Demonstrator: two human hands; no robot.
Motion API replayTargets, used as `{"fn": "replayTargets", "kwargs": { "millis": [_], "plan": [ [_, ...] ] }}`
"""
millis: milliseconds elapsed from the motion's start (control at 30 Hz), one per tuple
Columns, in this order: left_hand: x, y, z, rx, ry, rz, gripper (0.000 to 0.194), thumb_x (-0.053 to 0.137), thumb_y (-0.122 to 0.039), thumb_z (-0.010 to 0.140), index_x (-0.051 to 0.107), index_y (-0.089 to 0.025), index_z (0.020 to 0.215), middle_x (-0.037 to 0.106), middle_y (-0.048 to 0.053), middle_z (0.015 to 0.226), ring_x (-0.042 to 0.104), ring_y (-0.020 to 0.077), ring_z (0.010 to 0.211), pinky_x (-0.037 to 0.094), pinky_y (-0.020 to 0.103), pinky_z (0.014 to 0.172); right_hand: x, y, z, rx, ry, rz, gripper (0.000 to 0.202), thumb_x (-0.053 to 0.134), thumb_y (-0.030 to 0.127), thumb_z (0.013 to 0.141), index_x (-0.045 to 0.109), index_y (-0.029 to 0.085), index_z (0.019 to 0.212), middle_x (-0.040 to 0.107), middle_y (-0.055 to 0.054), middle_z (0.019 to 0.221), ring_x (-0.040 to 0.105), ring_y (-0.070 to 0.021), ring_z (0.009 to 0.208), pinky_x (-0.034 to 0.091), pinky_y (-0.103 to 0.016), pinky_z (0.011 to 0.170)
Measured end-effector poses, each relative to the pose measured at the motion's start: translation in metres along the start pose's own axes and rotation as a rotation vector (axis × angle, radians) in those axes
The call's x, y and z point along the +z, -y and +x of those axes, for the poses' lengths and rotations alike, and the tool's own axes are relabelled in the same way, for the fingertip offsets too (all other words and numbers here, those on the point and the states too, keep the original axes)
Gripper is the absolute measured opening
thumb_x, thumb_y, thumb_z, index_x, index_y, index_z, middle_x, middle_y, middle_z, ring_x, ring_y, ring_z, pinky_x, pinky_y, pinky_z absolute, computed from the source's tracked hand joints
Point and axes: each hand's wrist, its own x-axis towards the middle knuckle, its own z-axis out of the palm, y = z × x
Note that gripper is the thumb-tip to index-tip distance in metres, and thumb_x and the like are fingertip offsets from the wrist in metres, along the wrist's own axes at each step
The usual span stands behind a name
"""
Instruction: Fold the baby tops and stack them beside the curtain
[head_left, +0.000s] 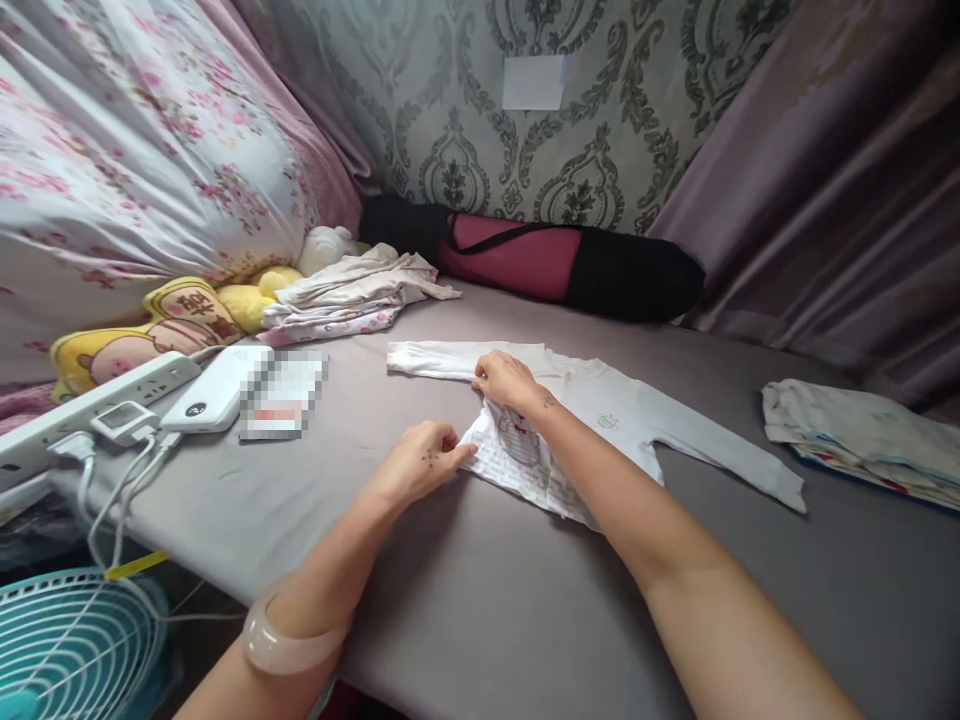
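A small white long-sleeved baby shirt (631, 405) lies spread on the grey bed sheet, its sleeves stretched out to both sides. It carries a printed animal figure and a small green motif. My left hand (424, 462) pinches the shirt's lower left corner between thumb and fingers. At the left side, near the underarm, my right hand (504, 380) has its fingers closed on the fabric. My right forearm crosses over the shirt and hides part of its front.
Crumpled clothes (360, 285) and yellow plush toys (251, 300) lie at the back left. A power strip (161, 385), white power bank (221, 390) and fan (75, 640) are on the left. Folded clothes (862, 430) sit right; a long black-and-maroon bag (517, 262) lies along the wall.
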Motion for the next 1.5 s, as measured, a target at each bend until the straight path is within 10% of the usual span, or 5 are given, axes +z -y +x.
{"fn": "replayTargets", "kwargs": {
  "millis": [433,667,867,1067,1500],
  "plan": [
    [-0.003,0.0,-0.007,-0.029,-0.044,0.315,0.032,0.043,-0.033,0.088,0.059,-0.02,0.064,0.065,0.007,0.064,0.058,0.0184,0.058,0.03,0.027,0.053,0.047,-0.003,0.011,0.055,-0.334,-0.006,0.025,0.037,0.03,0.102,0.059,0.019,0.107,0.059,-0.01,0.111,0.056,-0.0206,0.099,0.041,-0.028,0.078],
    [-0.008,-0.001,-0.009,-0.029,-0.049,0.309,0.033,0.046,-0.037,0.088,0.059,-0.02,0.063,0.065,0.005,0.062,0.057,0.0174,0.056,0.03,0.026,0.052,0.025,-0.025,0.013,-0.028,-0.153,0.262,0.033,0.032,0.026,0.101,0.062,0.016,0.111,0.064,-0.009,0.112,0.057,-0.0177,0.105,0.041,-0.028,0.093],
    [-0.009,-0.002,-0.011,-0.022,-0.047,0.324,0.032,0.048,-0.038,0.088,0.061,-0.02,0.065,0.067,0.006,0.067,0.06,0.0191,0.06,0.033,0.026,0.052,0.005,-0.047,-0.044,0.089,-0.104,0.259,0.047,0.028,0.026,0.099,0.047,0.011,0.139,0.048,-0.014,0.146,0.042,-0.0193,0.135,0.03,-0.032,0.112],
    [-0.009,0.0,-0.013,-0.02,-0.013,0.358,0.029,0.047,-0.036,0.09,0.063,-0.019,0.071,0.069,0.008,0.072,0.063,0.0213,0.066,0.034,0.027,0.055,0.037,-0.019,-0.078,0.207,0.024,-0.024,0.074,0.024,0.05,0.099,0.02,-0.001,0.153,0.01,-0.019,0.161,0.004,-0.0291,0.15,0.001,-0.047,0.12],
    [-0.016,0.011,-0.018,0.035,-0.006,0.329,0.032,0.04,-0.03,0.092,0.053,-0.021,0.065,0.066,0.006,0.069,0.057,0.0175,0.06,0.028,0.028,0.054,0.057,0.062,-0.078,0.079,0.051,0.079,0.073,0.02,0.047,0.1,0.015,-0.003,0.153,0.001,-0.018,0.162,-0.004,-0.0272,0.149,0.001,-0.046,0.121]
  ]
}}
